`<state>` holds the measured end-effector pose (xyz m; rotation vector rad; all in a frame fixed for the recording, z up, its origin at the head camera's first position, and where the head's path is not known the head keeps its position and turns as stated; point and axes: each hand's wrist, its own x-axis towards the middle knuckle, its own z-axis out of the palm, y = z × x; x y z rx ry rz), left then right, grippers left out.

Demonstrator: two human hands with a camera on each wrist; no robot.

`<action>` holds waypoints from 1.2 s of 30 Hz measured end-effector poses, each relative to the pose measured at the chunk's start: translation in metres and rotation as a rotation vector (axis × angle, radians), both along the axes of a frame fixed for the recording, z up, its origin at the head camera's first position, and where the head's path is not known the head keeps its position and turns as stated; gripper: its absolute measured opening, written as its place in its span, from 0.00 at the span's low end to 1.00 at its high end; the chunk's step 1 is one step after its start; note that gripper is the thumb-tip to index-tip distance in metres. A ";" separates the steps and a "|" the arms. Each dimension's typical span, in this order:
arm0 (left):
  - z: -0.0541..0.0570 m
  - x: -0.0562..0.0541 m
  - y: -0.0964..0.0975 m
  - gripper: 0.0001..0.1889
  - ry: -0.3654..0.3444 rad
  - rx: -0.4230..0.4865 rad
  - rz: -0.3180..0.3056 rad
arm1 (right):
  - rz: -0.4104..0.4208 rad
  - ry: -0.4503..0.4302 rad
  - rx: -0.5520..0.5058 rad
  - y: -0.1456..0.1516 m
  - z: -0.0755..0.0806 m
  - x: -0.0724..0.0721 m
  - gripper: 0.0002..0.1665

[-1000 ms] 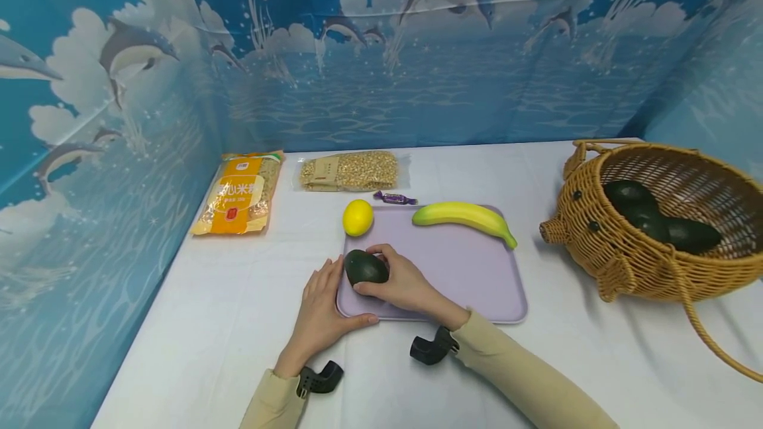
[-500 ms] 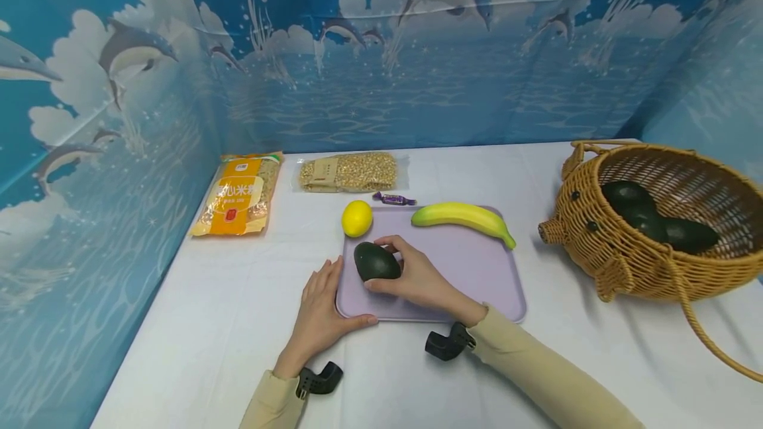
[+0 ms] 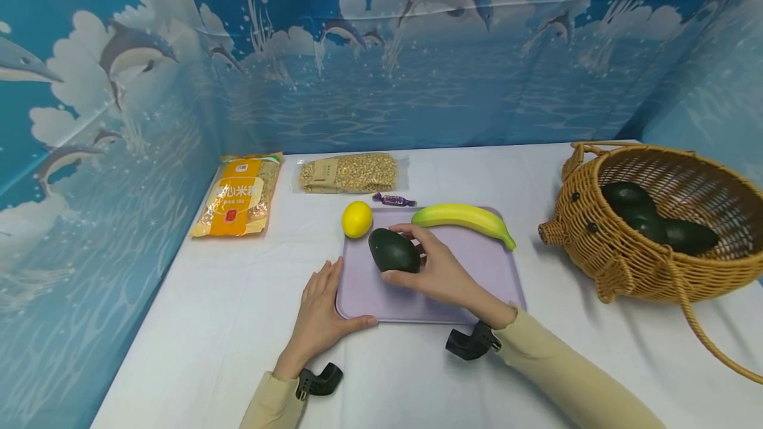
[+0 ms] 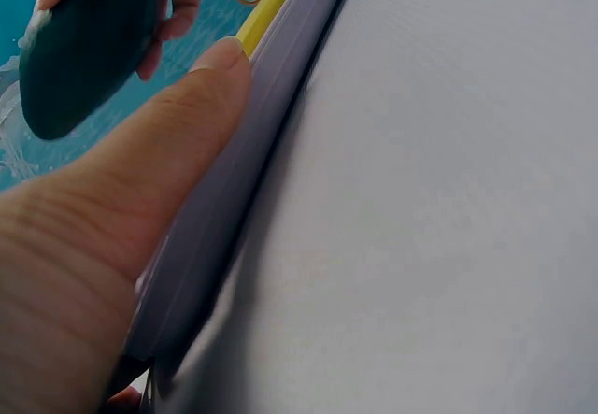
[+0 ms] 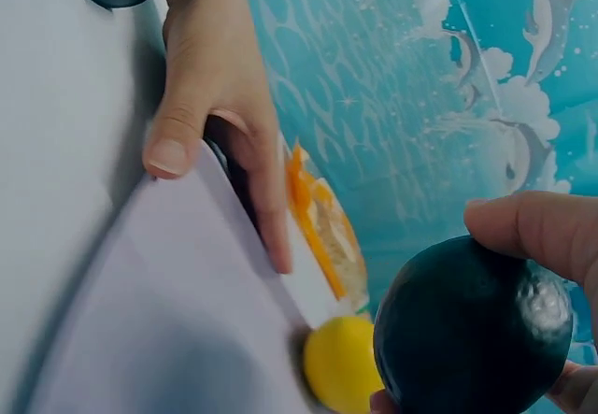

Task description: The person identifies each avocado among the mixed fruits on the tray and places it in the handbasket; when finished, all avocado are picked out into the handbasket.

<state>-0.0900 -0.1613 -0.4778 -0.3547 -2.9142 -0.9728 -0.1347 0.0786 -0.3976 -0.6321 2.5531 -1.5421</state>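
A dark green avocado (image 3: pixel 393 251) is held in my right hand (image 3: pixel 438 270), thumb on the near side and fingers on the far side. It hangs over the left half of a lilac tray (image 3: pixel 477 283); in the right wrist view the avocado (image 5: pixel 467 330) shows above the tray surface. My left hand (image 3: pixel 324 313) rests at the tray's near left corner, fingers straight along the left edge and thumb along the front rim. At the tray's far left corner sits a yellow lemon (image 3: pixel 357 220). A yellow-green banana (image 3: pixel 465 216) lies across the far right rim.
On the right stands a wicker pig-shaped basket (image 3: pixel 632 277) with several dark avocados (image 3: pixel 628 204) inside and a rope handle hanging in front. Behind the tray lie a purple wrapped candy (image 3: pixel 394 200), a clear bag of grains (image 3: pixel 357 173) and an orange grain packet (image 3: pixel 238 195).
My right hand has lifted the avocado from the tray's left side and carried it to the right and away from me. The left hand has stayed at the corner.
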 end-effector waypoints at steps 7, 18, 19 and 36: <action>0.001 0.000 0.000 0.63 -0.008 0.001 0.003 | -0.019 0.057 -0.005 0.020 0.017 0.003 0.42; 0.002 0.001 0.001 0.63 -0.012 0.003 0.004 | -0.106 0.218 0.044 0.060 0.046 0.009 0.40; 0.002 0.001 0.001 0.63 -0.011 0.003 0.003 | -0.119 0.231 0.051 0.064 0.049 0.009 0.40; 0.003 0.001 0.001 0.64 -0.018 -0.003 0.005 | -0.402 0.226 0.077 0.128 0.087 0.018 0.45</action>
